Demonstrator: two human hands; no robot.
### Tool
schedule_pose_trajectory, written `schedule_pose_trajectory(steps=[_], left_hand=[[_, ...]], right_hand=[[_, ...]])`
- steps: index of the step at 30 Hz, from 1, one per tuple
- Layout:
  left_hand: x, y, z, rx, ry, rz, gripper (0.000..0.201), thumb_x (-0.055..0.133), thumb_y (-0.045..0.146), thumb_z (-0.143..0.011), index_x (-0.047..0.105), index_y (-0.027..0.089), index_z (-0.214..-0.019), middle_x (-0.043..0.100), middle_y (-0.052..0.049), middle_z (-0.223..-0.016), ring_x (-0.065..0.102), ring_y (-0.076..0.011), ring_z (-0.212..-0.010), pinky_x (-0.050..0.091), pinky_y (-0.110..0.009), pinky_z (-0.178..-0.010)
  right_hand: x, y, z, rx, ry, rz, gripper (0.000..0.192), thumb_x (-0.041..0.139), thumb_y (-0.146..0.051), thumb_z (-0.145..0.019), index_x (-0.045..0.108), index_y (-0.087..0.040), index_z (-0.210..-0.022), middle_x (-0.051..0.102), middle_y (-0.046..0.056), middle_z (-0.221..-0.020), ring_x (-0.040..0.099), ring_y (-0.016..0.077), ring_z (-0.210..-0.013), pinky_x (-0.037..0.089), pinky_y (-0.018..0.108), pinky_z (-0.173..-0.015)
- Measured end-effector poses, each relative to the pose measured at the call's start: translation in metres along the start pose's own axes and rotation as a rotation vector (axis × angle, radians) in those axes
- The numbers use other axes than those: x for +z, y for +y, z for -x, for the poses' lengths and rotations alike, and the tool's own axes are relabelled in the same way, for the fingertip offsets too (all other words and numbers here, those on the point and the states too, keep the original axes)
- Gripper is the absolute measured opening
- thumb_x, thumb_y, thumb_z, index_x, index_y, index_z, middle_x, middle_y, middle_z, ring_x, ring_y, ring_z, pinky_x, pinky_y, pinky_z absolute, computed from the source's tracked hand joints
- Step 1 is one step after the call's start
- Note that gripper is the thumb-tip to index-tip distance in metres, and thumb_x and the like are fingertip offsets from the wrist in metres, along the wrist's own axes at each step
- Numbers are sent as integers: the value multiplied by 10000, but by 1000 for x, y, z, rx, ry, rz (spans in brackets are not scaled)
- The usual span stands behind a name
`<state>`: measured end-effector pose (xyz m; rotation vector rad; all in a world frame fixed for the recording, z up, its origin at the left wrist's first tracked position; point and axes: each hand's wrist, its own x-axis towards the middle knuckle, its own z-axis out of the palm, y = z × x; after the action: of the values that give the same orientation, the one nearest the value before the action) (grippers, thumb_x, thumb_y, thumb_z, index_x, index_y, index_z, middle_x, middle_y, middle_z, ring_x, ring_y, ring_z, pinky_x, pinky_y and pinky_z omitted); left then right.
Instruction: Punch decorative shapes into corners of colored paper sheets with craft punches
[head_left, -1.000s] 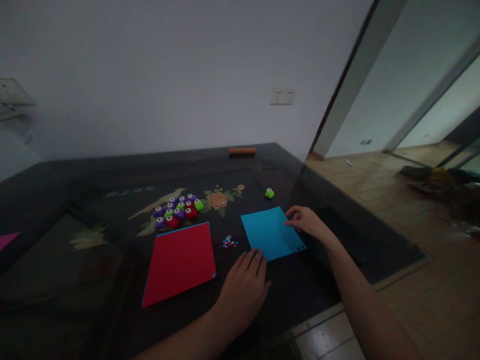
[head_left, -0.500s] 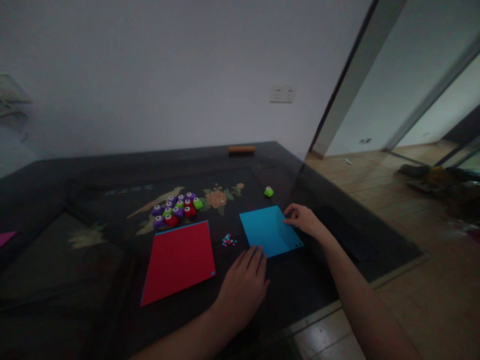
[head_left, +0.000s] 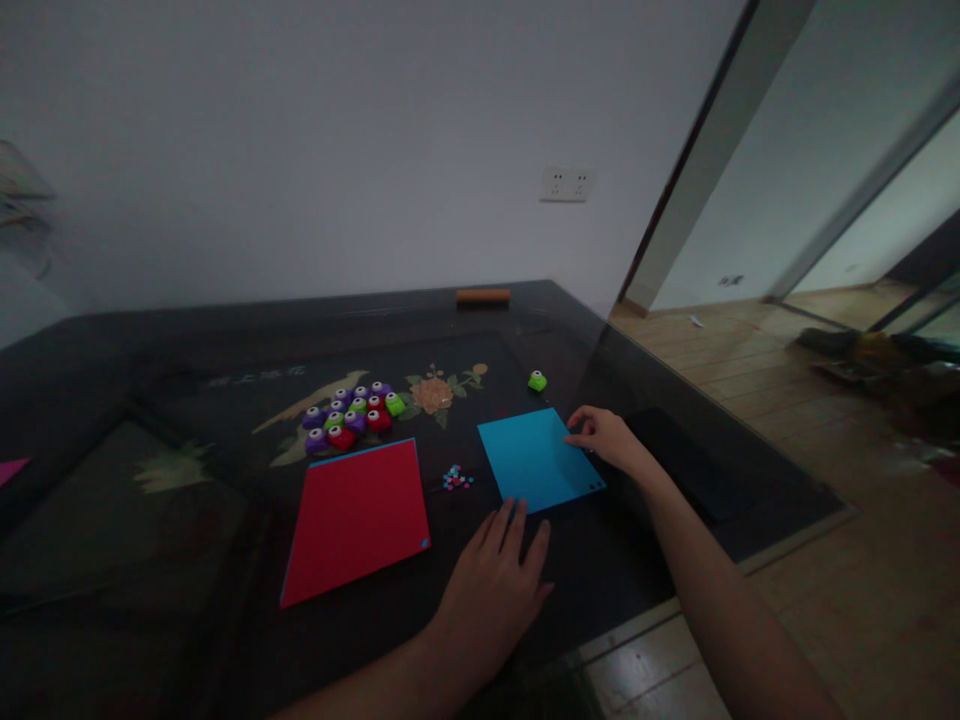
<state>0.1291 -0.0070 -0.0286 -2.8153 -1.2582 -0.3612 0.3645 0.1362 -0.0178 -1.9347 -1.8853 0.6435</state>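
Observation:
A blue square sheet of paper (head_left: 536,460) lies on the dark table, two small dark dots at its near right corner. At its right edge, my right hand (head_left: 606,440) has thumb and forefinger curled together on the paper. My left hand (head_left: 499,575) lies at the near edge with fingers spread, its fingertips by the near left corner; nothing is in it. Left of the blue sheet sits a small pile of tiny pink, blue and white beads (head_left: 456,479). A single green toy with one eye (head_left: 537,381) stands beyond the sheet.
A red sheet (head_left: 360,520) with blue showing at its edges lies on the left. Behind it are several purple, green and red one-eyed toys (head_left: 354,415). A brown cylinder (head_left: 483,297) lies at the table's far edge, near the wall. A dark flat object (head_left: 686,465) lies right.
My left hand has shifted slightly right and its fingers have spread apart. My right hand stays at the sheet's right edge, and the sheet looks unmoved.

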Motion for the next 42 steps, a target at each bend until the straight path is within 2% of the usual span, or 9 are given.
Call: schedule_pose_trajectory(steps=[21, 26, 32, 37, 39, 42], left_hand=[[1, -1, 0, -12, -22, 0, 523, 564, 415, -830, 496, 163, -1282, 478, -210, -1355, 473, -318, -1232, 478, -426, -929], [-13, 0, -2, 53, 35, 28, 498, 541, 405, -848, 486, 167, -1282, 498, -155, -1356, 487, -288, -1220, 460, -421, -958], [-41, -6, -7, 113, 111, 126, 299, 492, 260, -884, 562, 189, -1166, 602, -68, -1240, 533, -209, -1150, 445, -371, -978], [-62, -33, -10, 56, 97, 156, 277, 449, 184, -886, 590, 195, -1124, 609, -69, -1212, 561, -218, -1092, 484, -394, -908], [-66, -54, -4, 1, 129, 163, 283, 438, 189, -887, 591, 211, -1124, 614, -63, -1192, 569, -204, -1071, 491, -374, -887], [-66, -97, 15, -115, 190, 144, 293, 403, 238, -893, 606, 206, -1103, 621, -73, -1169, 573, -213, -1067, 466, -388, -924]], right_hand=[[3, 6, -2, -15, 19, -28, 148, 703, -238, -683, 633, -171, -795, 566, -20, -586, 540, 115, -535, 379, 226, -520], [0, 6, -2, -29, 59, -72, 188, 612, -353, -771, 622, -167, -798, 577, -5, -546, 550, 130, -513, 378, 229, -499], [-5, 6, -2, -45, 144, -89, 257, 545, -413, -797, 615, -169, -757, 589, 10, -547, 551, 142, -527, 386, 240, -520], [-4, 3, -2, -45, 177, -97, 261, 545, -413, -790, 621, -172, -721, 592, 14, -556, 548, 146, -534, 377, 246, -518], [-4, 2, -2, -45, 195, -102, 267, 546, -417, -786, 619, -172, -710, 593, 16, -560, 540, 145, -527, 373, 248, -516], [-5, 1, -1, -56, 224, -117, 284, 540, -431, -787, 614, -173, -694, 593, 19, -566, 538, 146, -535, 370, 247, -515]])
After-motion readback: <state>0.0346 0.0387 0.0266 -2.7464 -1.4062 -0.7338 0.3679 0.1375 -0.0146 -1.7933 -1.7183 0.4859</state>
